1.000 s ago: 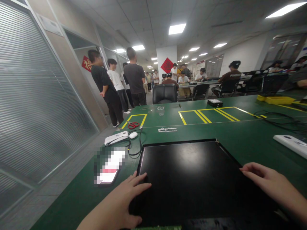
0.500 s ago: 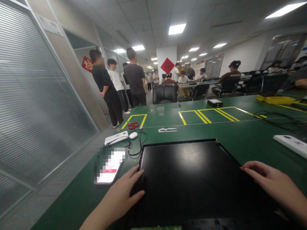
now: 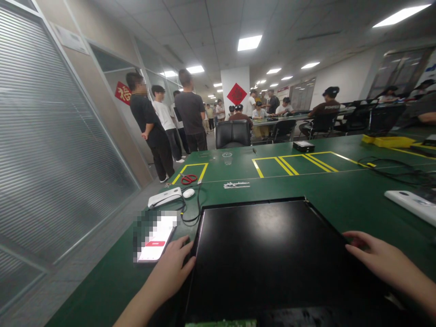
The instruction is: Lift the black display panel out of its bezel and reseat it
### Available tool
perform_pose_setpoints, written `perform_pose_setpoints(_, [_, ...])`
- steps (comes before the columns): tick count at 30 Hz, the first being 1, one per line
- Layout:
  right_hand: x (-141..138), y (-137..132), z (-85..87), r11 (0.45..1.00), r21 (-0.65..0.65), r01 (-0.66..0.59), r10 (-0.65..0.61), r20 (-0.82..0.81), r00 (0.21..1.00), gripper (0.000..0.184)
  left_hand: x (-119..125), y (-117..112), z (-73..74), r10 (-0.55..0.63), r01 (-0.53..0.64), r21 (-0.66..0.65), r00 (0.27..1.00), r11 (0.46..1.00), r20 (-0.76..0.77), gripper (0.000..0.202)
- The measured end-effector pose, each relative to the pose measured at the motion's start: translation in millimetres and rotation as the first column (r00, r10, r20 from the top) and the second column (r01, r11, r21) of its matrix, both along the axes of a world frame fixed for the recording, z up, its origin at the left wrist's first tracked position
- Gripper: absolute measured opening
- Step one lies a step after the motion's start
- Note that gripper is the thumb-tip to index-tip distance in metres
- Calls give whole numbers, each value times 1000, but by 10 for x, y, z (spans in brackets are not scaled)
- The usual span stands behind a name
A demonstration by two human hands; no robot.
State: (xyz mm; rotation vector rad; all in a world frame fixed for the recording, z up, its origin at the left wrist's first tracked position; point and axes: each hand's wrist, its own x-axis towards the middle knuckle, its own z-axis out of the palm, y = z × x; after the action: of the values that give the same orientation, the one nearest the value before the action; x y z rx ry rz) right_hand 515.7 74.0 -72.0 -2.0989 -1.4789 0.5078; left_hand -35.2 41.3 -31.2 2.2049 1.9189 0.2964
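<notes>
A black LCD screen panel [image 3: 272, 254] in a dark frame lies flat on the green table in front of me, with a strip of green circuit board [image 3: 221, 323] at its near edge. My left hand [image 3: 172, 263] is at the panel's left edge, fingers apart and bent, their tips against or very close to the frame. On the opposite side, my right hand [image 3: 373, 252] has its thumb and forefinger apart beside the right edge. Whether its fingertips touch the frame, I cannot tell. Neither hand wraps round the panel.
Left of the panel lie a lit phone [image 3: 153, 247], a white device [image 3: 165, 197] with a cable, and red-handled scissors [image 3: 189, 179]. A clear cup [image 3: 227, 158] stands farther back. Another white device [image 3: 410, 206] and black cables [image 3: 405, 170] are at right. Several people stand or sit beyond.
My left hand has shifted left, its thumb drawing off the screen to the frame's edge. My right thumb and forefinger have spread and moved slightly away from the right edge.
</notes>
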Motion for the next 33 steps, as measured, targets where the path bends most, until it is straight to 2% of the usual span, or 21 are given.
perform_pose_setpoints(7, [42,8,-89,997,60,-42,41,18,999,50,56,41,-17,-23,20,30,994,999,110,51])
perform_pose_setpoints(15, [31,5,-79,999,28,-36,37,-13,999,50,25,62,-36,8,-14,32,984,999,178,45])
perform_pose_setpoints(22, [-33,-23,-44,1000,14,-28,27,20,999,48,-8,33,-46,56,-59,34,994,998,95,39])
perform_pose_setpoints(26, [-13,-23,-51,999,29,-40,40,10,999,46,13,-15,-9,85,-87,51,996,995,38,12])
perform_pose_setpoints(33, [23,-7,-105,997,58,-48,47,23,999,46,129,-26,27,85,-84,46,996,995,-6,20])
